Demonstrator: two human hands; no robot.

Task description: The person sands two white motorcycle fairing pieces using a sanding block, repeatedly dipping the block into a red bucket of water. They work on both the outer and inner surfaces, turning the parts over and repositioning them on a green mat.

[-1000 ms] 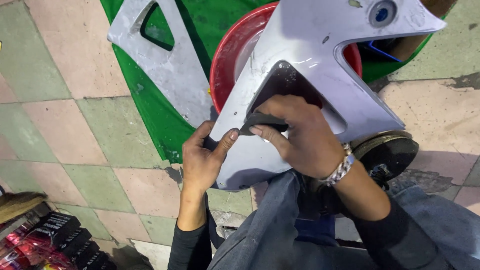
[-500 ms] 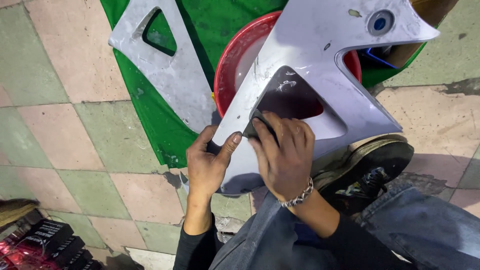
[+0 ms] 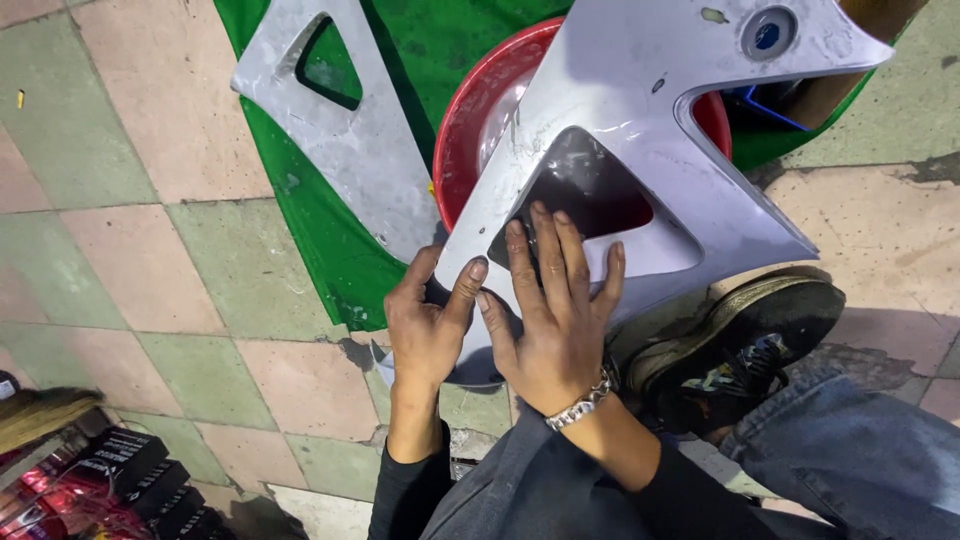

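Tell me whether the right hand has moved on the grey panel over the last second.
Yes. The right hand has slid up the grey panel toward its dark triangular opening; its fingers now lie flat at the opening's lower edge instead of curled below it.
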